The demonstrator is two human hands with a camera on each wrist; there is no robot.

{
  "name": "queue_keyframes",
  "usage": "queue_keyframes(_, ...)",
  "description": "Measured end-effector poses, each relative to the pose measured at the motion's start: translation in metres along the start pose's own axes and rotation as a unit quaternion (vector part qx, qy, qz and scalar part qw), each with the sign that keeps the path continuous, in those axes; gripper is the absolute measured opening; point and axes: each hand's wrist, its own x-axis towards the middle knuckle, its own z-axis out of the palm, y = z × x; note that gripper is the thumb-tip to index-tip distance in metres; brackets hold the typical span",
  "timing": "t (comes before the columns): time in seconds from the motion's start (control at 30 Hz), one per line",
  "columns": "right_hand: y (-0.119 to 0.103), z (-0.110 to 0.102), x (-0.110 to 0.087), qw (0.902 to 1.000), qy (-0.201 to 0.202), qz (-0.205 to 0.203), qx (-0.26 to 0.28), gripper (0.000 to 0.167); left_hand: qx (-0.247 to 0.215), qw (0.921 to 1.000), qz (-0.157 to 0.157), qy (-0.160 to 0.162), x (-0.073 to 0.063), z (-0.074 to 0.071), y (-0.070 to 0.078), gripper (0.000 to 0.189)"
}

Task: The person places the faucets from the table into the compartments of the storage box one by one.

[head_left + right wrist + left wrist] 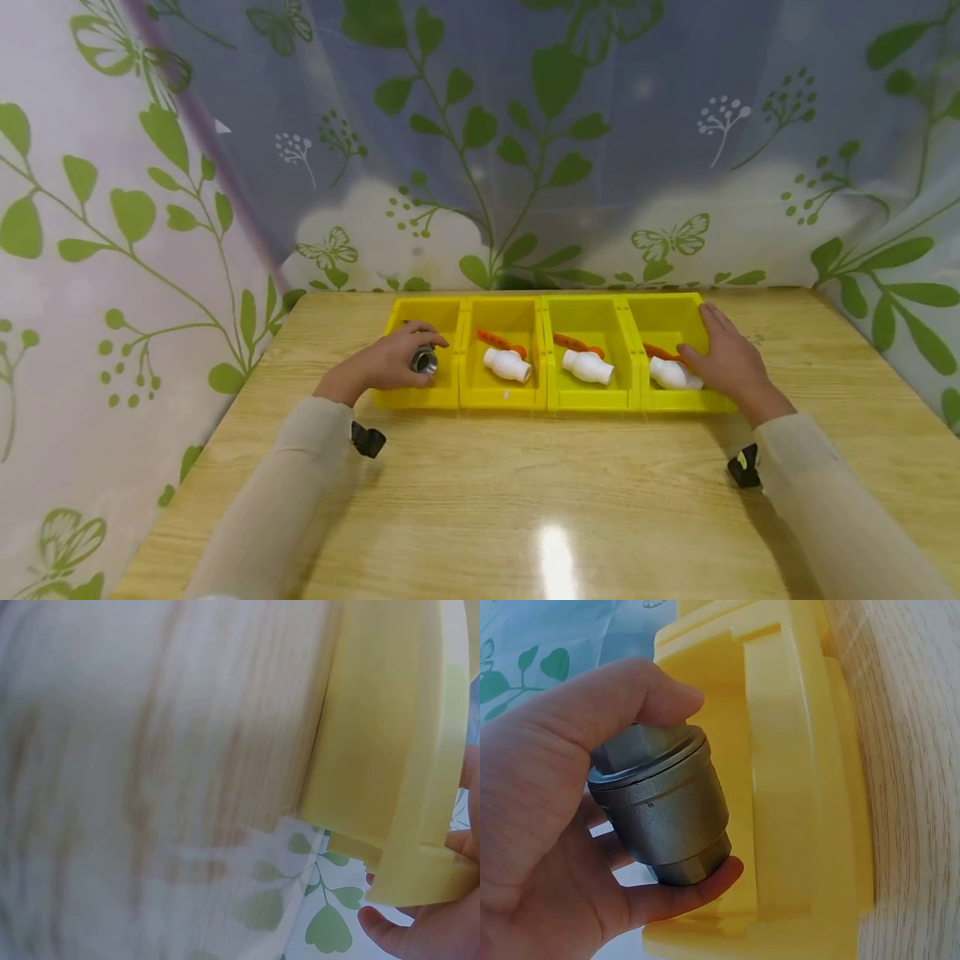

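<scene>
My left hand (pixel 397 358) is at the leftmost yellow bin (pixel 448 392). It holds a grey metal check valve (pixel 667 817) with hexagonal ends, the thumb over one end and a finger under the other. My right hand (pixel 731 358) grips the right side wall of the rightmost yellow bin (pixel 686 402), thumb on the inside and fingers outside. In the right wrist view, this hand (pixel 442 915) shows only partly around the bin's corner. A white plastic ball valve (pixel 675 374) with an orange handle lies in that bin, near the right thumb.
Two middle bins each hold a white ball valve with an orange handle: one valve (pixel 507 365) on the left, another (pixel 588 367) on the right. The joined bins stand on a wooden table (pixel 465 500), before a leaf-printed curtain (pixel 480 167).
</scene>
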Motion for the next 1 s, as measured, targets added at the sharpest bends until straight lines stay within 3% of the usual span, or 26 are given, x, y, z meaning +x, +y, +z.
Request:
queue_keyframes(0.67, 0.0, -0.004, -0.001, 0.9999, 0.012, -0.008, 0.008, 0.084, 0.031, 0.9994, -0.007, -0.013, 0.003, -0.013, 0.009, 0.053)
queue_keyframes(1.0, -0.003, -0.002, -0.002, 0.9999, 0.005, -0.001, 0.015, 0.083, 0.058, 0.9981, -0.01, -0.018, 0.005, -0.01, 0.009, 0.052)
